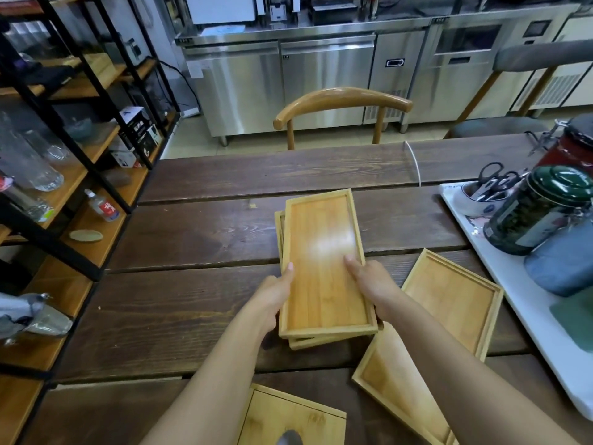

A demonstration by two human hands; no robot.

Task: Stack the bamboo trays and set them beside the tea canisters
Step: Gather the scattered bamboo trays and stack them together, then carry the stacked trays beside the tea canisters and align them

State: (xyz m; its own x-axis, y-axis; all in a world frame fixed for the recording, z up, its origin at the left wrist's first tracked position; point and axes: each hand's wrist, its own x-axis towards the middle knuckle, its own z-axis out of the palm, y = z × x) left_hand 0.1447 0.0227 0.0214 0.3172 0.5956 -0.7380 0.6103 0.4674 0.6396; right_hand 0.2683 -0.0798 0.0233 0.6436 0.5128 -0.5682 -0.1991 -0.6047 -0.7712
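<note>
Both hands clasp the top bamboo tray [324, 268] by its long sides, left hand [272, 300] and right hand [373, 285] pressing it onto a skewed second tray [316, 343] on the wooden table [192, 252]. Three loose empty trays lie nearby [449, 300] [394, 380] [288, 415]. The green-lidded tea canister [532, 213], full of dark leaves, stands on a white tray [513, 284] to the right, beside a bowl holding scissors [494, 181].

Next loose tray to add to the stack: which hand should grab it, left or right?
Probably right. The right hand sits beside the loose tray, which lies just right of the stack. The left hand is on the stack's far side, and could steady it.
</note>
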